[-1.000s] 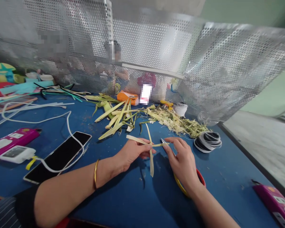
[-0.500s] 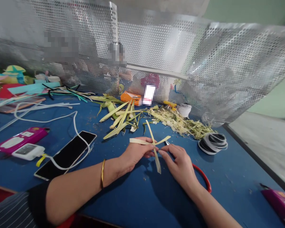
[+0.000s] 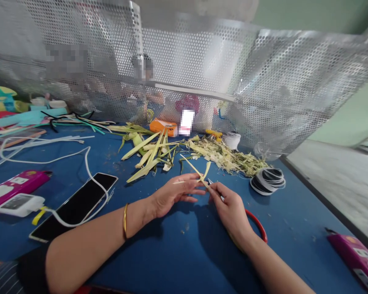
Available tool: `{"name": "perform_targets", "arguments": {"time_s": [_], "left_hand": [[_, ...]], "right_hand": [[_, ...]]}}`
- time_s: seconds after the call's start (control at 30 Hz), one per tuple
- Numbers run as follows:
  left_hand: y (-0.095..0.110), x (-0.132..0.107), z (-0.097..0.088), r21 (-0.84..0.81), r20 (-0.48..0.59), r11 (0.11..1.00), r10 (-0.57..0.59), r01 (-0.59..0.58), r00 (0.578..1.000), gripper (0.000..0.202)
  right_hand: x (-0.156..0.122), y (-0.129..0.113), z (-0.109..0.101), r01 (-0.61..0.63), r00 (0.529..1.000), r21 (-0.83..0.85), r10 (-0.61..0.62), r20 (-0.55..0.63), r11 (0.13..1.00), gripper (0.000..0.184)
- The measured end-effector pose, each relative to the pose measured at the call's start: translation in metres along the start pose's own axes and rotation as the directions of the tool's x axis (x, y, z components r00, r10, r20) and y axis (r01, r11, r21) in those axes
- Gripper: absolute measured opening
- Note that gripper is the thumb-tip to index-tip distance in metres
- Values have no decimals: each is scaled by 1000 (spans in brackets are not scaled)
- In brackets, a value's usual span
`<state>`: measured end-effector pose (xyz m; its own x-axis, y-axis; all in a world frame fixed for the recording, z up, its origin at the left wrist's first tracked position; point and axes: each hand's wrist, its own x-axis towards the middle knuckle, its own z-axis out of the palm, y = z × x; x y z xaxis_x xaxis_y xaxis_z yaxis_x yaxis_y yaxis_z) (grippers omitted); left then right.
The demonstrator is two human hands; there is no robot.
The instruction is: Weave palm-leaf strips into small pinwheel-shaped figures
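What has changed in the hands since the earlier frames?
The crossed husk strips have turned counterclockwise in view, and the right hand now pinches them near the crossing. The left hand has spread its fingers out of its pinch; whether it still grips them is unclear. The scissors stay in the right hand; the black smartphone lies as before.

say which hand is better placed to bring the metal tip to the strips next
Probably the right hand: it holds the red-handled tool, metal tip beside the pale strips; the left hand is spread open against them.
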<state>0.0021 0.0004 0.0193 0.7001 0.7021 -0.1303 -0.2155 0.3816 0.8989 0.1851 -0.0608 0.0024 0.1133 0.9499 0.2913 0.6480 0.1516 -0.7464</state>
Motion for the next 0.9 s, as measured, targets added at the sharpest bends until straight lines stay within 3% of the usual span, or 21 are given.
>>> {"name": "perform_targets", "arguments": {"time_s": [0.07,0.17,0.33,0.47,0.53,0.63,0.73,0.8,0.9], "left_hand": [[3,2,-5,-68,78,997,-14,20,997,70],[7,3,-8,-104,98,990,-81,91,992,71],[12,-2,-8,52,110,994,-98,93,989,52],[14,-4,-8,50,238,999,-28,17,971,75],[16,-3,-8,-4,247,1000,10,-9,969,80],[16,0,-7,-77,75,997,-18,24,997,70],[11,2,-3,-27,-187,998,-69,65,980,45],[6,2,1,49,-238,995,-74,88,969,37],[3,-1,6,69,-193,990,-108,123,975,48]], "right_hand": [[0,1,-3,38,999,-56,-40,-24,998,27],[0,2,-5,92,994,-133,-98,-40,987,24],[0,0,-8,180,980,-212,-194,-45,960,23],[0,0,-12,108,980,-251,-146,-138,962,23],[0,0,-13,78,979,-248,-122,-166,966,24],[1,0,-13,118,971,-260,-166,-172,959,23],[1,1,-11,193,953,-287,-249,-172,938,20],[0,2,-9,269,938,-302,-320,-133,914,19],[-2,3,-6,411,898,-335,-441,-13,848,20]]}}
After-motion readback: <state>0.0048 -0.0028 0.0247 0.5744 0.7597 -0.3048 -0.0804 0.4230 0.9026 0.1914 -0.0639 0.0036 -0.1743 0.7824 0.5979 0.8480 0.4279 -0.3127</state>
